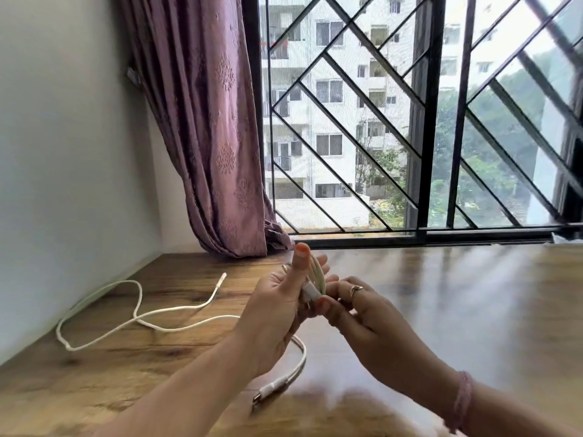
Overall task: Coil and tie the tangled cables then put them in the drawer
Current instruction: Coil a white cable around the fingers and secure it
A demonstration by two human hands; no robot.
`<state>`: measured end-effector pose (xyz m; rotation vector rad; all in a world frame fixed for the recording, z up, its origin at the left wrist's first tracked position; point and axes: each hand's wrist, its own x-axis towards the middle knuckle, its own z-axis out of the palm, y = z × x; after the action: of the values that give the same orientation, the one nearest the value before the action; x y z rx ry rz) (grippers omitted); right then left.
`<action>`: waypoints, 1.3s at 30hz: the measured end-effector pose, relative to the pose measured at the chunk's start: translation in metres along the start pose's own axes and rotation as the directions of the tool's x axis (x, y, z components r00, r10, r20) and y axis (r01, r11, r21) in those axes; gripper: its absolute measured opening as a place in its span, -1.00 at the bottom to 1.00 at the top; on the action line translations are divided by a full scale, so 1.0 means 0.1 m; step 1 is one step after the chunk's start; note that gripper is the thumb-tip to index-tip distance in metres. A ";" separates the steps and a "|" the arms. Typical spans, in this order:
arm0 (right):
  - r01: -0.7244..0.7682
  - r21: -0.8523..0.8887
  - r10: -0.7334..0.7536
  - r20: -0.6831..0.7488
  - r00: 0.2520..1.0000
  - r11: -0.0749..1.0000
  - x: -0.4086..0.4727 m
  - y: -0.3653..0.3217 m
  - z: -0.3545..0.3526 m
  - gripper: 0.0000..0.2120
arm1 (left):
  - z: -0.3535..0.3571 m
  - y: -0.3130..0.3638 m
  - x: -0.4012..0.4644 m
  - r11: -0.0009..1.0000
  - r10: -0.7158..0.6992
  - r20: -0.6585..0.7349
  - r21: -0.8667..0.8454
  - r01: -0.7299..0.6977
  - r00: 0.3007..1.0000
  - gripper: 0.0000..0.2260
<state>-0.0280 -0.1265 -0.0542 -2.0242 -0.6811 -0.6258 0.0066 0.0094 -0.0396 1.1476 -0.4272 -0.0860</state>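
A: Step in hand?

B: Coiling. A small bundle of white cable loops is held upright in the left hand, thumb raised beside it, fingers curled behind the loops. A white connector end is pinched against the bundle by the right hand, fingers curled round it.

A: How is it done well?

B: Judged only: loops should be kept even and pressed flat by the left thumb, and the free end wrapped snugly round the middle so the coil is not sprung open. Slack should be fed in slowly; the trailing length is blurred.

A: Counts?

B: Two hands. One coiled bundle, held above the wooden tabletop. One loose white cable is seen lying on the tabletop to the left, uncoiled, plug end free. A second plug is seen under the left wrist; which cable it belongs to cannot be told. One curtain. No drawer is in view.
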 end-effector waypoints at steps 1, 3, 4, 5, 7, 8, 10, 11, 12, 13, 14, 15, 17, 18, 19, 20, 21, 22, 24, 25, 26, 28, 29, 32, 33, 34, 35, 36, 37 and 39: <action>-0.020 0.037 0.020 0.000 1.000 0.999 0.01 0.01 -0.02 -0.88 | -0.01 0.00 0.00 0.999 -0.006 0.004 0.034 0.006 1.000 -0.44; -0.082 0.146 0.081 0.012 0.997 0.986 0.02 0.01 -0.05 -0.81 | -0.03 0.02 0.00 0.996 0.001 0.027 0.093 -0.003 1.000 -0.38; -0.114 0.226 0.111 0.028 0.993 0.967 0.02 0.01 -0.06 -0.80 | -0.04 0.02 -0.01 0.993 0.021 0.047 0.116 -0.026 0.999 -0.34; -0.143 0.305 0.134 0.050 0.990 0.941 0.02 0.01 -0.07 -0.79 | -0.05 0.02 -0.01 0.989 0.044 0.067 0.141 -0.053 0.997 -0.30; -0.189 0.421 0.170 0.083 0.982 0.887 0.02 0.00 -0.09 -0.72 | -0.05 0.02 -0.03 0.981 0.076 0.097 0.170 -0.092 0.992 -0.27; -0.209 0.459 0.189 0.090 0.978 0.864 0.01 0.01 -0.10 -0.68 | -0.04 0.03 -0.03 0.981 0.083 0.105 0.168 -0.100 0.991 -0.24; -0.240 0.508 0.221 0.098 0.970 0.827 0.01 0.01 -0.11 -0.64 | -0.04 0.02 -0.03 0.981 0.074 0.118 0.171 -0.094 0.990 -0.25; -0.251 0.527 0.234 0.101 0.967 0.812 0.01 0.01 -0.11 -0.64 | -0.04 0.00 -0.02 0.980 0.067 0.130 0.176 -0.090 0.989 -0.32; -0.260 0.545 0.244 0.103 0.964 0.798 0.01 0.01 -0.11 -0.65 | -0.03 -0.01 -0.02 0.978 0.064 0.147 0.187 -0.092 0.987 -0.40; -0.263 0.556 0.248 0.103 0.963 0.788 0.00 0.00 -0.10 -0.67 | -0.03 -0.02 -0.02 0.974 0.063 0.171 0.205 -0.098 0.983 -0.47; -0.258 0.559 0.243 0.103 0.965 0.788 0.00 0.00 -0.10 -0.69 | -0.02 -0.03 -0.02 0.969 0.059 0.200 0.226 -0.104 0.978 -0.53; -0.247 0.554 0.230 0.102 0.968 0.795 0.00 0.00 -0.11 -0.71 | -0.03 -0.03 -0.02 0.962 0.054 0.225 0.248 -0.111 0.973 -0.56; -0.221 0.530 0.192 0.110 0.975 0.819 0.00 0.00 -0.11 -0.76 | -0.06 -0.02 -0.02 0.948 0.053 0.262 0.291 -0.131 0.964 -0.55; -0.203 0.504 0.168 0.115 0.979 0.840 0.01 0.00 -0.12 -0.78 | -0.08 -0.01 -0.02 0.941 0.050 0.276 0.309 -0.138 0.960 -0.52; -0.181 0.465 0.142 0.117 0.983 0.867 0.02 0.01 -0.12 -0.79 | -0.10 -0.01 -0.02 0.935 0.047 0.295 0.322 -0.145 0.955 -0.48; -0.154 0.420 0.115 0.118 0.986 0.894 0.02 0.02 -0.13 -0.78 | -0.11 -0.01 -0.03 0.931 0.039 0.312 0.333 -0.148 0.949 -0.46; -0.130 0.376 0.091 0.120 0.989 0.917 0.03 0.02 -0.14 -0.77 | -0.10 -0.02 -0.03 0.927 0.032 0.324 0.345 -0.149 0.945 -0.47; -0.114 0.338 0.076 0.125 0.989 0.934 0.03 0.03 -0.15 -0.76 | -0.09 -0.03 -0.03 0.923 0.023 0.330 0.355 -0.147 0.944 -0.50; -0.102 0.282 0.066 0.135 0.989 0.954 0.03 0.05 -0.17 -0.77 | -0.07 -0.04 -0.04 0.919 0.025 0.344 0.362 -0.157 0.938 -0.62; -0.099 0.274 0.063 0.137 0.989 0.957 0.03 0.06 -0.17 -0.79 | -0.06 -0.05 -0.04 0.917 0.036 0.353 0.359 -0.172 0.935 -0.65; -0.102 0.289 0.064 0.137 0.989 0.952 0.03 0.06 -0.17 -0.81 | -0.05 -0.06 -0.04 0.916 0.054 0.351 0.356 -0.187 0.935 -0.67; -0.143 0.385 0.094 0.143 0.985 0.912 0.03 0.05 -0.17 -0.85 | -0.02 -0.09 -0.03 0.918 0.103 0.295 0.340 -0.205 0.950 -0.71; -0.180 0.439 0.121 0.159 0.980 0.880 0.04 0.05 -0.18 -0.85 | 0.01 -0.09 -0.03 0.927 0.122 0.246 0.318 -0.199 0.961 -0.72; -0.267 0.531 0.179 0.212 0.961 0.804 0.08 0.00 -0.32 -0.73 | 0.02 -0.04 0.02 0.977 0.144 0.061 0.147 -0.151 0.988 -0.66; -0.248 0.540 0.183 0.173 0.968 0.804 0.11 -0.03 -0.37 -0.71 | -0.01 0.01 0.04 0.986 0.143 0.021 0.083 -0.144 0.990 -0.63; -0.206 0.541 0.185 0.094 0.978 0.815 0.13 -0.05 -0.42 -0.69 | -0.03 0.06 0.05 0.991 0.131 0.020 0.024 -0.131 0.991 -0.62; -0.159 0.529 0.187 0.000 0.982 0.834 0.15 -0.07 -0.45 -0.68 | -0.05 0.10 0.05 0.994 0.110 0.063 -0.032 -0.108 0.992 -0.64; -0.120 0.510 0.185 -0.079 0.980 0.852 0.16 -0.07 -0.46 -0.66 | -0.06 0.13 0.03 0.994 0.080 0.130 -0.086 -0.069 0.988 -0.67; -0.098 0.503 0.180 -0.118 0.977 0.859 0.17 -0.07 -0.45 -0.63 | -0.04 0.15 0.01 0.992 0.047 0.204 -0.128 -0.021 0.978 -0.68; -0.101 0.519 0.173 -0.092 0.981 0.849 0.16 -0.07 -0.39 -0.51 | 0.00 0.18 -0.03 0.982 -0.008 0.296 -0.178 0.063 0.955 -0.68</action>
<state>-0.0281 -0.1533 -0.0204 -1.4995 -0.5444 -0.4328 0.0012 0.0182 -0.0245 0.9598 -0.6494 -0.3258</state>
